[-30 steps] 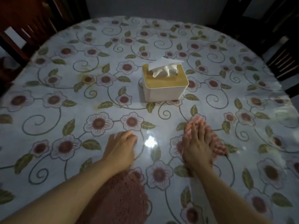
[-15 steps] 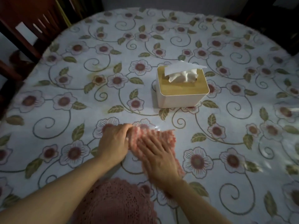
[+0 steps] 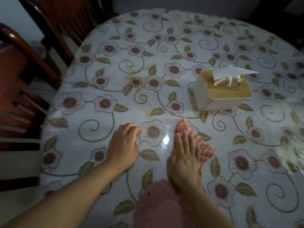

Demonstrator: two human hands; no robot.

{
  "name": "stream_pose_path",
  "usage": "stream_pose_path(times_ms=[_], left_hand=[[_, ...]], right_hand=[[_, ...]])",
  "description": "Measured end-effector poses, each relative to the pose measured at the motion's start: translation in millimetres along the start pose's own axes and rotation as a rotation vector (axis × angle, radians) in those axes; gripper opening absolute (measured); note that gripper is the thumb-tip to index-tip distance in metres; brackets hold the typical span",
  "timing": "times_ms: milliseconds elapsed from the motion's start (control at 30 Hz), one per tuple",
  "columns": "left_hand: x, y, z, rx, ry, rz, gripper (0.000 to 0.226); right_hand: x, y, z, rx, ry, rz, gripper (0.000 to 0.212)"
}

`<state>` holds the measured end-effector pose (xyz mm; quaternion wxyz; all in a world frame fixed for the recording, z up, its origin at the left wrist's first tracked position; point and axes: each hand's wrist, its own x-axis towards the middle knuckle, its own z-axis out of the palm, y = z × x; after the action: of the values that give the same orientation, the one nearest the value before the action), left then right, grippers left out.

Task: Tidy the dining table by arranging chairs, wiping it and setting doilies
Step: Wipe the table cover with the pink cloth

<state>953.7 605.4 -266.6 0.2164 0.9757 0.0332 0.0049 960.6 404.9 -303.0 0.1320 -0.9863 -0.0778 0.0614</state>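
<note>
The oval dining table has a glossy cover printed with flowers. My right hand lies flat on a pink wiping cloth and presses it onto the table in front of me. The cloth shows beyond my fingertips and along the right side of the hand. My left hand rests on the table to the left of it, fingers bent, holding nothing. A pink crocheted doily lies at the near edge between my forearms, partly under my right wrist.
A white tissue box with a wooden lid stands right of centre, a tissue sticking out. Two red-brown wooden chairs stand at the left edge. A yellowish stain marks the cover. Dark furniture sits beyond the far right.
My right hand slid the pink cloth left until it met my left hand, then back to the right. My left hand stayed put. My view shifted left.
</note>
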Motion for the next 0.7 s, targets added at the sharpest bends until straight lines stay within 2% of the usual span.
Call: stream_pose_path(times_ms=[100,233,433,533,567,667,700], left_hand=[[-2,-34,-14,0.038,-0.031,-0.058,0.046],[6,-65,-22,0.091,-0.095,-0.070,0.054],[30,-90,-25,0.078,-0.092,-0.066,0.056],[42,-93,-27,0.053,-0.053,-0.086,0.054],[46,-94,-26,0.042,-0.039,-0.100,0.054],[50,-97,-23,-0.002,0.012,-0.123,0.051],[52,-98,-21,-0.008,0.032,-0.131,0.051]], right_hand=[[-1,-20,6,0.033,0.006,0.033,0.069],[6,-18,7,0.016,0.095,0.019,0.063],[79,-41,1,0.079,0.044,0.193,0.069],[121,-73,3,0.158,0.034,0.289,0.064],[128,-88,7,0.159,0.044,0.213,0.061],[107,-129,22,0.087,-0.091,-0.312,0.066],[96,-135,25,0.077,-0.134,-0.431,0.066]])
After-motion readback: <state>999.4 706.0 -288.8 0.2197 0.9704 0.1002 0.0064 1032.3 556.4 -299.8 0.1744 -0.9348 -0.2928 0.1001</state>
